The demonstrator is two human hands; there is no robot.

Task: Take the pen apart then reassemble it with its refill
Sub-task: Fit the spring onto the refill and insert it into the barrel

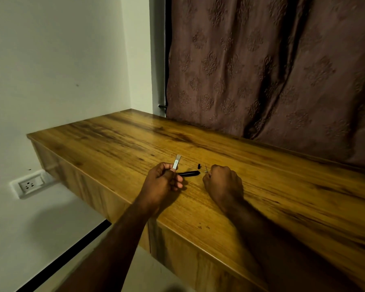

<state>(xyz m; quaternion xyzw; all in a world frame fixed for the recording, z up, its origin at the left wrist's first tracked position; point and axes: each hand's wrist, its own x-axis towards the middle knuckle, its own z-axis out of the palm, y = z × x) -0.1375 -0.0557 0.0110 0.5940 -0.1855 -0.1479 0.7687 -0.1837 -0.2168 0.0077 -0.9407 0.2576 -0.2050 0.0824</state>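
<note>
The pen lies in pieces — its black barrel (188,173) rests on the wooden worktop (118,135). Left of the barrel, the left hand (161,184) pinches a pale clip piece (176,163); right of it, the right hand (223,182) pinches the thin refill (206,167). A small black cap (199,165) sits just behind the barrel — brown curtain (272,66) beyond.

Two bare hands were over the wooden desk: the left hand (162,182) and the right hand (223,182). Pen pieces counted four: one pale grey flat-ended pen part (176,163), one long black pen barrel (188,173), one small black cap piece (199,165), one thin refill (205,167). One white wall socket (30,185). One brown patterned curtain (272,70).
</note>
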